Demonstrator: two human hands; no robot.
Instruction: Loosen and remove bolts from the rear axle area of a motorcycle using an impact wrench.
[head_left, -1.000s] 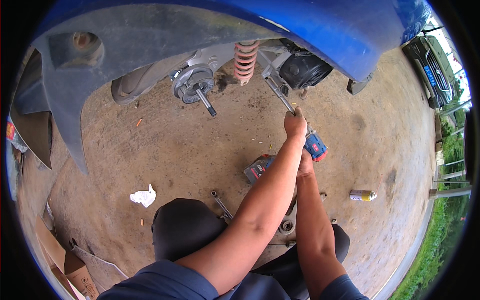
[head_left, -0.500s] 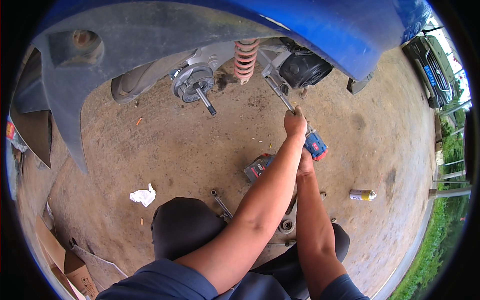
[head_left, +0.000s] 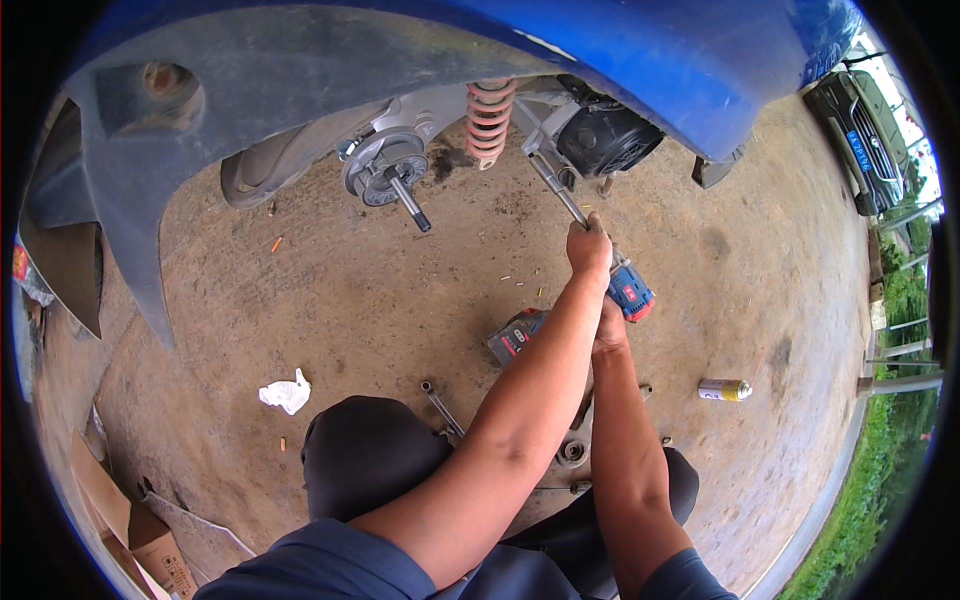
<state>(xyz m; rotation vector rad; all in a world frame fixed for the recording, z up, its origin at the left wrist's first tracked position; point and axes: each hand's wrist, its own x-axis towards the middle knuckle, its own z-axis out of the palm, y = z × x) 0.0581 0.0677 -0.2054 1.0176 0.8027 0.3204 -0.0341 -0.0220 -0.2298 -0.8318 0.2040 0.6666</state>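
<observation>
My left hand [head_left: 590,245] is closed round a long metal socket extension [head_left: 562,190], whose far end reaches up to a bracket beneath the vehicle. Lower down, my right hand [head_left: 609,330] grips the handle of a blue cordless impact wrench [head_left: 632,292]. The extension runs from the wrench's nose, and the wrench's battery [head_left: 512,338] shows left of my forearms. My left arm partly covers the handle. Left of the extension hangs a red coil spring [head_left: 489,118]. A wheel hub [head_left: 385,170] with a bare shaft stands farther left, and a round black part [head_left: 612,138] lies right of the extension.
Blue bodywork [head_left: 660,50] and a dark fender liner [head_left: 300,80] overhang the work. On the ground are a wrench [head_left: 442,408], a metal arm [head_left: 574,450], a spray can [head_left: 724,390] and white tissue [head_left: 287,391]. A cardboard box [head_left: 160,550] sits lower left; another vehicle [head_left: 862,140] stands right.
Both hands keep their grip, and the impact wrench and extension stay almost in place. The whole view has shifted very slightly.
</observation>
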